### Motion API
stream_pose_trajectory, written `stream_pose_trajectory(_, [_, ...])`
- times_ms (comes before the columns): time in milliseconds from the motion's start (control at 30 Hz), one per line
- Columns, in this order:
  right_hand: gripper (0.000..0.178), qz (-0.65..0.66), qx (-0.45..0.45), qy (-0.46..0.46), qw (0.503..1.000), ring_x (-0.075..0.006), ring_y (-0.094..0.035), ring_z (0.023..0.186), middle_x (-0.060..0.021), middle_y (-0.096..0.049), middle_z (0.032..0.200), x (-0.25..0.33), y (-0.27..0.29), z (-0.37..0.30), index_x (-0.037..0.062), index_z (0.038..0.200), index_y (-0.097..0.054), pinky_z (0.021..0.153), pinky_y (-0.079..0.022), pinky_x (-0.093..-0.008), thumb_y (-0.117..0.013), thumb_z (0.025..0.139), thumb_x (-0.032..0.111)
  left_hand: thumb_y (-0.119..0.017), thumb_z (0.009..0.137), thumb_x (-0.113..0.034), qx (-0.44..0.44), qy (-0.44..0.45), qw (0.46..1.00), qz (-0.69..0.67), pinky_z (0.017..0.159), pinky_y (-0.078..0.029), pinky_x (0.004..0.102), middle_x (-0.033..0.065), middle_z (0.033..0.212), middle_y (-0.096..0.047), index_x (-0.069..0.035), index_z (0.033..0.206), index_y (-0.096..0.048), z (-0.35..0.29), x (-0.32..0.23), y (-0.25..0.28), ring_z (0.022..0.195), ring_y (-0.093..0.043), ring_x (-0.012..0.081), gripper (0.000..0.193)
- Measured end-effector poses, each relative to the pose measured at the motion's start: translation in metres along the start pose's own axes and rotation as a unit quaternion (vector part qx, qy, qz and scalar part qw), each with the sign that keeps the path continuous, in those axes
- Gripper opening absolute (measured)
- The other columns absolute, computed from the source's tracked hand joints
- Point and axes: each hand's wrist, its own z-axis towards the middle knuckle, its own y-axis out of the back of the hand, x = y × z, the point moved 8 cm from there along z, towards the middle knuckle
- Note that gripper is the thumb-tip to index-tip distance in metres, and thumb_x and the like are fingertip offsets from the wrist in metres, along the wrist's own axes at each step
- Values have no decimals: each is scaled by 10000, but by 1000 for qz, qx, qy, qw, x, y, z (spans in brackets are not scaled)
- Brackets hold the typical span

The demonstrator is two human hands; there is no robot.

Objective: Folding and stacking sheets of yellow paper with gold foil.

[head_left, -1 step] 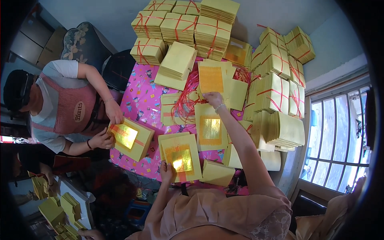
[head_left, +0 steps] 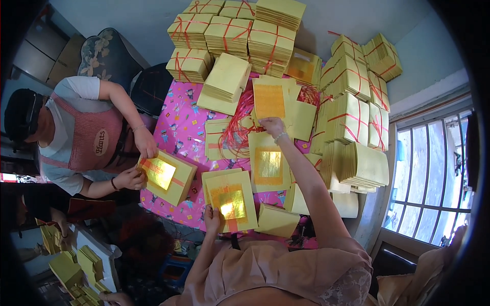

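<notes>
My left hand (head_left: 212,219) grips the left edge of a stack of yellow joss paper (head_left: 213,179), thumb on top. A shiny gold foil square (head_left: 232,205) with an orange border lies on its top sheet, and a red strip runs below the foil. Farther off, my right hand (head_left: 272,125) reaches to a tangle of red ribbon (head_left: 236,127), fingers closed on strands at its right side. Just beyond that hand lies a sheet with an orange patch (head_left: 269,101). Another foil-faced yellow sheet (head_left: 268,166) lies beneath my right forearm.
Tied yellow paper bundles (head_left: 228,34) are stacked at the back, with more bundles (head_left: 348,117) along the right. At left, a co-worker (head_left: 92,127) holds a foil-faced paper stack (head_left: 176,191) on the pink patterned tablecloth (head_left: 176,115). A barred window (head_left: 431,173) is at right.
</notes>
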Motion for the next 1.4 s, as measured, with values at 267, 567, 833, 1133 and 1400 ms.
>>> stream_pose_trajectory(267, [219,24,10,-33,999,-99,-582,584,-29,-636,716,-6,-6,3,31,902,-682,513,-470,-225,-693,822,235,-482,920,-42,10,23,1000,-6,611,-353,211,-25,776,-511,-36,926,-495,-5,-5,0,688,-445,51,16])
stream_pose_trajectory(567, [228,14,-142,202,969,-177,-634,648,-97,-644,759,14,52,9,20,997,-582,592,-512,-316,-656,795,95,-473,920,-37,22,-3,999,31,589,-346,212,-28,754,-486,-44,922,-488,-1,-2,0,672,-425,47,18])
stream_pose_trajectory(833, [154,-74,-184,320,926,-218,-619,660,-116,-630,777,116,76,-123,38,941,-655,612,-497,-324,-655,805,110,-513,899,-57,-16,-45,998,31,589,-368,225,-30,736,-506,-45,910,-521,10,-7,15,678,-463,59,18])
stream_pose_trajectory(1133, [91,-60,-157,326,930,-218,-590,604,-110,-575,767,68,29,-282,57,896,-663,539,-469,-325,-655,819,105,-503,899,-59,-24,-35,990,132,564,-389,258,1,723,-535,-26,952,-541,6,-8,54,621,-475,92,73])
stream_pose_trajectory(1400, [96,-72,-94,327,937,-244,-598,590,-101,-585,780,2,-30,-336,59,876,-661,533,-476,-335,-668,795,110,-622,789,-151,-120,-241,870,413,792,-416,481,206,1000,-525,3,1079,-540,-27,-60,45,903,-512,383,338])
